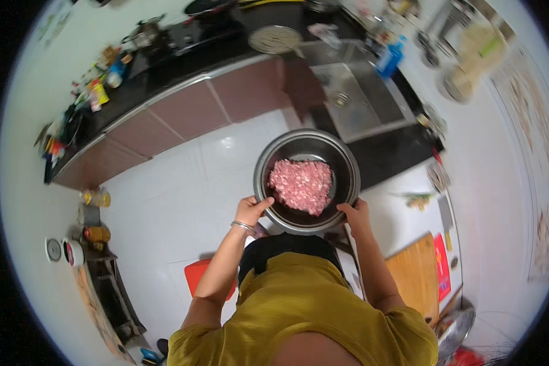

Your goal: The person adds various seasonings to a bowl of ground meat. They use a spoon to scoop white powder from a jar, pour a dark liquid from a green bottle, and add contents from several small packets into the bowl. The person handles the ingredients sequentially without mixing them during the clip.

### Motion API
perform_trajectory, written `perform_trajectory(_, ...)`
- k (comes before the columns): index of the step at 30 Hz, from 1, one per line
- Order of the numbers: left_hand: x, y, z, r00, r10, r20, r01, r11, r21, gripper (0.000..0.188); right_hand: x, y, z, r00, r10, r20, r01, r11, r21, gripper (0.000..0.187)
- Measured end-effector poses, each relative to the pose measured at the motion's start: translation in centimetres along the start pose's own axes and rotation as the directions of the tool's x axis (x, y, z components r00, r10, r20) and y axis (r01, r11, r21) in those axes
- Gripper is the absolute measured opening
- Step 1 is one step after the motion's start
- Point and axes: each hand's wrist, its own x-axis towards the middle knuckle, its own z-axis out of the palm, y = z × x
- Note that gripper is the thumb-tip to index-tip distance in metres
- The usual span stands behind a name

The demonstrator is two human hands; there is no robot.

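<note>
Between my hands I carry a round steel bowl [341, 152] in front of my body, above the floor. A lump of pink ground meat [302, 185] lies in it, off to the left of its base. My left hand [252, 210], with a bangle at the wrist, grips the lower left rim, thumb over the edge. On the lower right rim my right hand [356, 215] has its thumb on top. The fingers beneath the bowl are mostly hidden on both sides.
Ahead runs a dark counter [195, 56] with a pot [146, 35] and bottles. The steel sink [372, 97] lies ahead to the right. A wooden cutting board [415, 274] and a knife [446, 213] rest on the white surface at right. A red stool [195, 277] stands at my left.
</note>
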Motion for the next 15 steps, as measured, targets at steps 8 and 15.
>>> perform_trajectory(8, 3.2, 7.9, -17.2, 0.97, 0.032, -0.24, -0.077, 0.981, -0.18, 0.015, 5.9, -6.3, 21.6, 0.983, 0.063, 0.17, -0.047, 0.994, -0.096, 0.019)
perform_trajectory(15, 6.8, 11.3, -29.5, 0.919, 0.006, -0.393, -0.14, 0.939, -0.315, 0.011, 11.4, -8.9, 36.8, 0.921, -0.026, 0.39, 0.086, 0.987, -0.139, 0.025)
